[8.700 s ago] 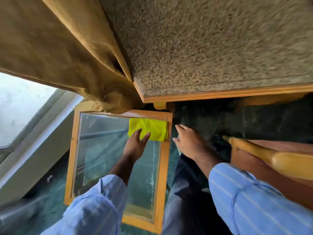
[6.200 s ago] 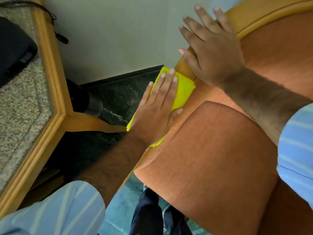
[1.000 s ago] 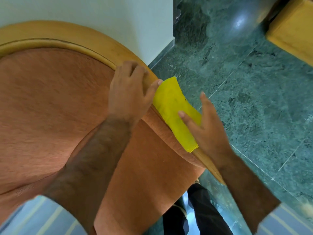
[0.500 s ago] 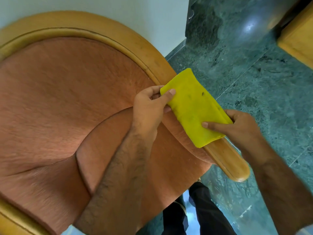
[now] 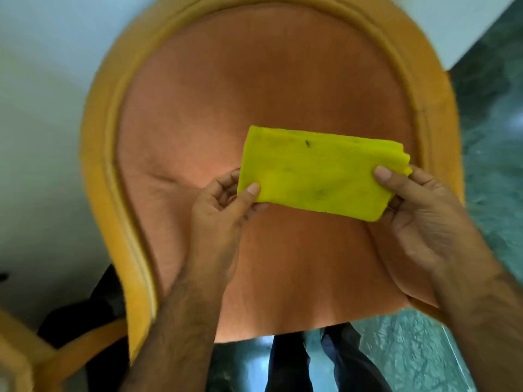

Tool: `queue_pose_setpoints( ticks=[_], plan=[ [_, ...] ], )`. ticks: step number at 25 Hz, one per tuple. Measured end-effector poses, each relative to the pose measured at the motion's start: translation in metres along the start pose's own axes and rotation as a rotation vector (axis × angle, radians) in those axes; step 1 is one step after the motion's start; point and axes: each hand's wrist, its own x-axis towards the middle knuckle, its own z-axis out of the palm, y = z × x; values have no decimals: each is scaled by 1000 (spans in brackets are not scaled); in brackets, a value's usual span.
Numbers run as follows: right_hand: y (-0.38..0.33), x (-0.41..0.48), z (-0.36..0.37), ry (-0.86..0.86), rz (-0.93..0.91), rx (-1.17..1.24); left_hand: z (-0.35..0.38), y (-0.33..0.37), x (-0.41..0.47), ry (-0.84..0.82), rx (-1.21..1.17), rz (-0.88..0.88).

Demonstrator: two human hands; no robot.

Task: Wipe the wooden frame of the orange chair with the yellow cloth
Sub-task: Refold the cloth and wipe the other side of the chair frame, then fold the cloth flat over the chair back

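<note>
The folded yellow cloth hangs in the air above the orange chair seat, off the wood. It carries a few dark specks. My left hand pinches its lower left corner between thumb and fingers. At the cloth's right end, my right hand grips it with the thumb on top. The chair's curved wooden frame rings the orange padded back on the left, top and right. The picture is blurred by motion.
A pale wall stands behind and left of the chair. Green marble floor lies to the right and below. Wooden furniture parts show at the lower left. My dark trouser legs are under the seat's front edge.
The cloth has come off the right armrest and now sits held flat between both hands over the seat. The view has swung left, centring the chair back.
</note>
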Motion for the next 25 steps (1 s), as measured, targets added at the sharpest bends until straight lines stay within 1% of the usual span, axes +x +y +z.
queue_pose_setpoints(
  ticks=[3, 5, 7, 10, 14, 15, 17, 20, 22, 25],
  plan=[
    [19, -2, 77, -154, 59, -164, -77, 0, -48, 156, -107, -34],
    [43, -13, 134, -341, 128, -281, -134, -2, -89, 311, -157, 0],
    [64, -29, 177, -500, 176, -385, -175, -7, -128, 470, -189, 24],
    [121, -68, 242, -677, 224, -604, -233, -34, -206, 768, -241, 3],
    [210, -144, 295, -978, 272, -897, -269, -101, -322, 1178, -403, -95],
    [236, -168, 301, -1070, 290, -963, -274, -120, -354, 1283, -449, -126],
    [279, -212, 301, -1210, 288, -1096, -274, -155, -408, 1419, -507, -193],
    [355, -270, 281, -1399, 270, -1271, -263, -211, -482, 1614, -575, -288],
    [404, -298, 258, -1505, 264, -1374, -253, -250, -518, 1711, -565, -398],
    [479, -332, 216, -1591, 275, -1550, -244, -317, -554, 1828, -583, -561]
  ],
)
